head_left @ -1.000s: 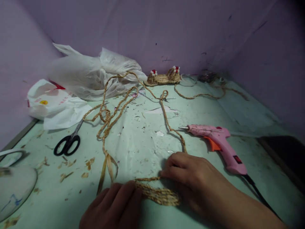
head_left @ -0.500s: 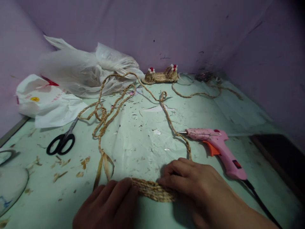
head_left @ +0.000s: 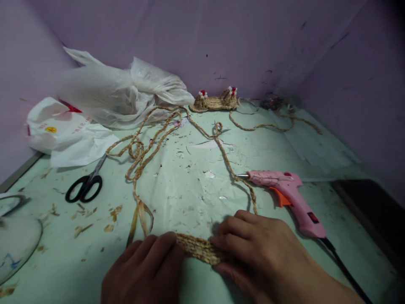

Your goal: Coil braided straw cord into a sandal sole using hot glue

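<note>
A flat band of several braided straw rows (head_left: 200, 248) lies between my hands near the front edge of the view. Closed over its left end is my left hand (head_left: 144, 268); the fingertips are partly hidden. My right hand (head_left: 256, 249) pinches the right end, thumb below and fingers above. From beside the right fingers a straw cord (head_left: 226, 158) runs up the table, past the glue gun's nozzle. Loops of braided cord (head_left: 139, 158) lie to the left, ending in loose flat strands (head_left: 141, 217) near my left hand.
Right of my right hand lies a pink glue gun (head_left: 289, 185) with a black cable. Black-handled scissors (head_left: 85, 188), straw scraps and a white round object (head_left: 19, 249) are at left. Behind are plastic bags (head_left: 126, 93), a woven piece with beads (head_left: 215, 103) and a dark flat object (head_left: 367, 211).
My right hand has closed further around the band's right end, its thumb now showing below. The whole view has shifted slightly, and the cord loops at left look a little rearranged.
</note>
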`<state>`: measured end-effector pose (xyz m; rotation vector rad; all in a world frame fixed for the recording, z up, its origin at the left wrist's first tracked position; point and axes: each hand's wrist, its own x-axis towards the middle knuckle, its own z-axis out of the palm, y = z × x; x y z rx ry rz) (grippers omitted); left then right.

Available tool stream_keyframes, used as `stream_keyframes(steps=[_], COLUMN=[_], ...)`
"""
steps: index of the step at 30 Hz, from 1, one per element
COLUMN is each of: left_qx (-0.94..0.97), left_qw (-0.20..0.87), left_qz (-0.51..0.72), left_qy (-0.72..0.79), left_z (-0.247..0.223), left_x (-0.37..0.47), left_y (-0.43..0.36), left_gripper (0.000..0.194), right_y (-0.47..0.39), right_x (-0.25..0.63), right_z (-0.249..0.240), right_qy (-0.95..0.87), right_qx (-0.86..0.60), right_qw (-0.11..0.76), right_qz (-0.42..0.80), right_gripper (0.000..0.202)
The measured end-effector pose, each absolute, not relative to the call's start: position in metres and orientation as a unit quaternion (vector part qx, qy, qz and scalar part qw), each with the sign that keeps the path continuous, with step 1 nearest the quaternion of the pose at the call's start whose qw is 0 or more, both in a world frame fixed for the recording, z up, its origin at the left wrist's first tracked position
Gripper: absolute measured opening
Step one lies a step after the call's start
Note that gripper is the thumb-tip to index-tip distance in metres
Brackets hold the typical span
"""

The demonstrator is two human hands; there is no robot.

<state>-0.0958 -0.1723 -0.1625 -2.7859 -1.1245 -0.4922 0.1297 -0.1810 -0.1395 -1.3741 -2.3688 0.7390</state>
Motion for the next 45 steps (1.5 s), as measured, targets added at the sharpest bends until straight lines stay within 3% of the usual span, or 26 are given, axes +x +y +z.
stream_keyframes(steps=[4,8,15,22,45], left_qx=[-0.892,-0.884,-0.914,-0.949,-0.926], left_qw=[0.023,-0.024,-0.106,-0.107,-0.213], left_qz=[-0.200,-0.225,-0.134,-0.060,-0.083], left_qy=[-0.404,-0.409,-0.368,-0.292,-0.301], left_z=[-0.163,-0.159,-0.148,-0.136,-0.139], left_x=[-0.094,-0.084,-0.062,-0.054,-0.056], left_y=[-0.175,-0.171,-0.155,-0.143,-0.133], left_gripper=[0.016,0.023,0.013,0.010,0.010], right_y=[-0.182,-0.185,-0.184,-0.183,-0.182], right_x=[0.128,0.128,0.128,0.127,0.127], right_z=[-0.141,-0.139,-0.139,-0.139,-0.138], right_qy=[-0.817,-0.820,-0.835,-0.839,-0.820], right_qx=[-0.485,-0.487,-0.484,-0.490,-0.509], right_qw=[0.151,0.140,0.131,0.125,0.125], right_qz=[0.273,0.266,0.228,0.200,0.229], right_gripper=[0.011,0.015,0.011,0.012,0.013])
